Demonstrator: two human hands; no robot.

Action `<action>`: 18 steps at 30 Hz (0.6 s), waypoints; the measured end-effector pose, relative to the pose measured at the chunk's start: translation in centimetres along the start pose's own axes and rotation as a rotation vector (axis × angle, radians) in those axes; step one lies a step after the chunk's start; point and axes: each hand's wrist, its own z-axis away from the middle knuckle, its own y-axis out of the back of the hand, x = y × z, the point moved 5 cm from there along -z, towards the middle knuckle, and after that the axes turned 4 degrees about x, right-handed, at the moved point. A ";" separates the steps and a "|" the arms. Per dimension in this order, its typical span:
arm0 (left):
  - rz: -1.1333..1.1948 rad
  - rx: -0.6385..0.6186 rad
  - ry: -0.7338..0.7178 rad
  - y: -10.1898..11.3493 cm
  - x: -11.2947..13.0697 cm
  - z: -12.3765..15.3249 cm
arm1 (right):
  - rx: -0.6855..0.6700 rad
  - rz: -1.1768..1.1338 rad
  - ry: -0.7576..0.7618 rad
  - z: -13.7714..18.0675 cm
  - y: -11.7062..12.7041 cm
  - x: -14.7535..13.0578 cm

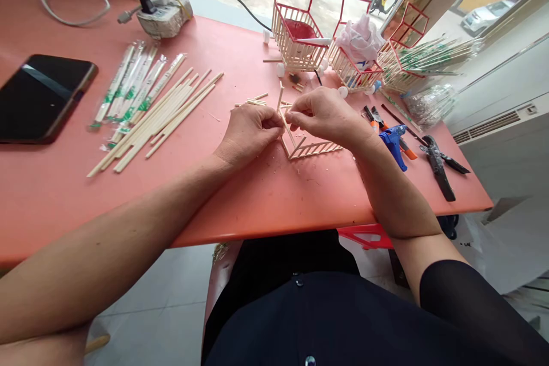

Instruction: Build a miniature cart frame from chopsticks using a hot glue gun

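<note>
Hands at work on a slatted stick frame (318,149), which lies at the centre of the salmon-pink tabletop (240,206). Left hand (251,128): thumb and fingertips pinched closed on the left side of the frame. Right hand (325,114): thumb and forefinger drawn nearly together beside a slanting stick (289,128) at the same corner; whether they grip it cannot be told. Left of the hands: loose bare chopsticks (160,123), with wrapped chopsticks (128,86) alongside and a smartphone (45,97) farther left. Beyond: miniature shopping carts (295,56) with red handles, one bearing a crumpled plastic bag (361,40). Right: a blue glue gun (394,143) and, just beside it, a black-handled tool (440,168). Upper left: a power strip (165,20) with plugs inserted.
</note>
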 end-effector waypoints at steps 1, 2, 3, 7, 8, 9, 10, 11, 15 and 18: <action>-0.005 0.001 -0.001 0.0 0.0 0.0 | -0.007 0.016 -0.001 0.1 0.0 -0.2; -0.009 0.003 -0.004 0.0 0.1 0.1 | -0.016 0.033 -0.001 0.2 0.0 -0.5; -0.012 0.006 -0.010 0.0 0.1 0.1 | -0.024 0.049 0.000 0.2 0.0 -0.7; -0.018 0.018 -0.033 0.0 0.1 0.2 | -0.034 0.096 0.007 0.5 -0.1 -1.2; -0.019 0.017 -0.034 0.0 0.1 0.2 | -0.027 0.103 0.007 0.5 -0.1 -1.2; -0.019 0.015 -0.033 0.0 0.1 0.2 | -0.019 0.108 0.005 0.6 -0.1 -1.2; -0.021 0.012 -0.034 0.0 0.1 0.2 | -0.013 0.112 0.004 0.6 -0.2 -1.2; -0.024 0.010 -0.036 0.0 0.2 0.2 | -0.010 0.115 0.001 0.6 -0.2 -1.2; -0.034 0.005 -0.045 -0.1 0.4 0.2 | -0.016 0.126 -0.017 0.6 -0.4 -1.2; -0.032 0.001 -0.047 -0.1 0.5 0.2 | -0.011 0.129 -0.016 0.5 -0.4 -1.2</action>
